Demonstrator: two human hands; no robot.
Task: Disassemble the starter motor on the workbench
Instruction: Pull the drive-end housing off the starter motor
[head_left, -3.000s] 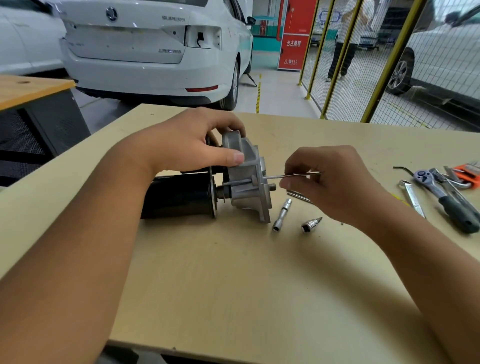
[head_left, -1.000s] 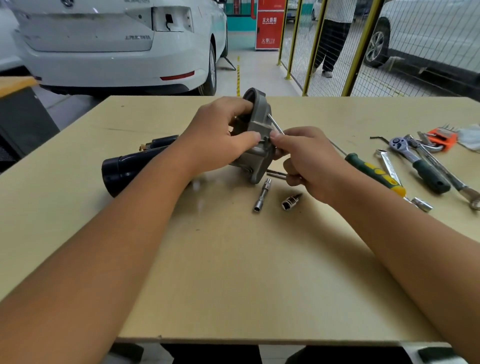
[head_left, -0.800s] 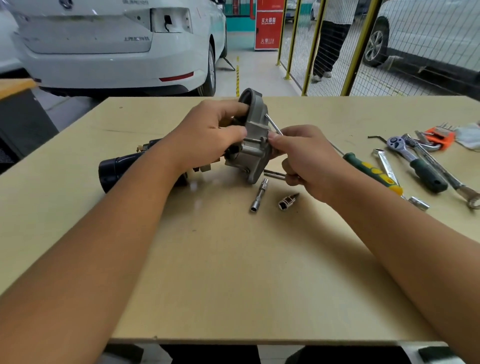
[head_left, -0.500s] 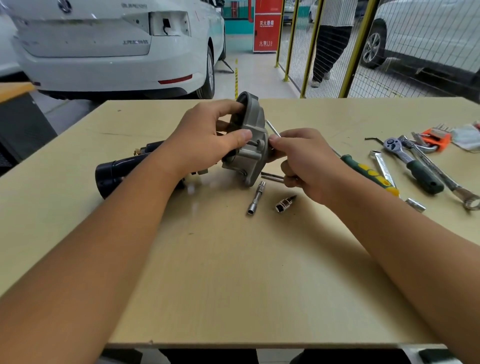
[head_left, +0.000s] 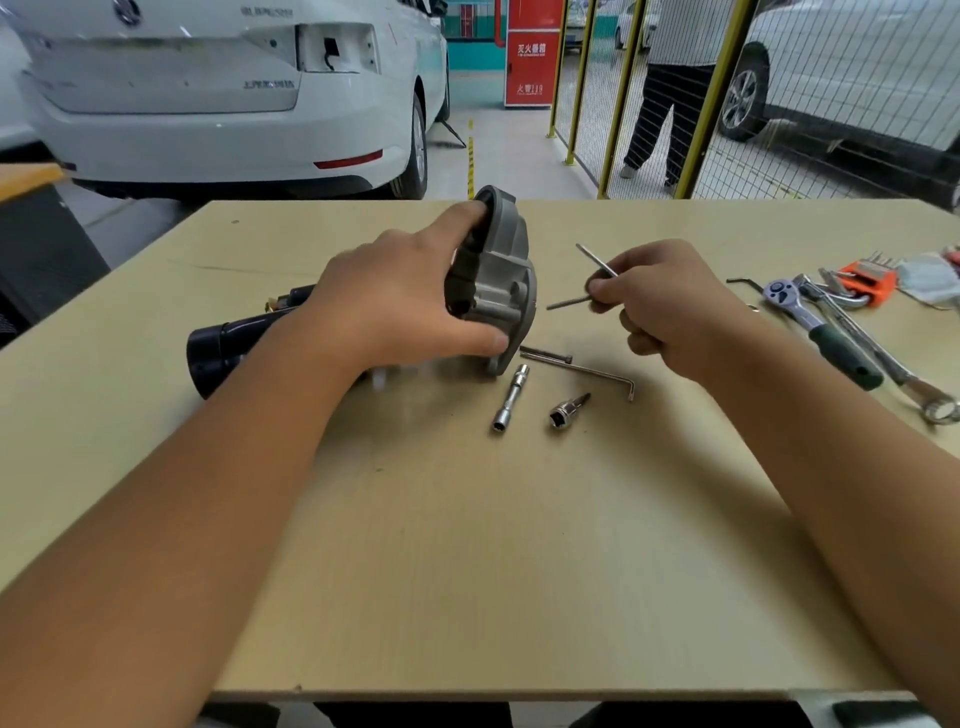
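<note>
Head view: my left hand grips the housing; my right hand pinches two bolts. Bare tabletop lies nearer me; tools sit right, and a car beyond.

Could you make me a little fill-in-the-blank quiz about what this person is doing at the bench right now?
1. The left hand holds the grey housing of the ____.
2. The right hand pinches ____ thin metal rods.
3. The ratchet lies on the workbench to the ____ of both hands.
4. Behind the bench stands a ____ car.

Missing words: starter motor; two; right; white
</note>
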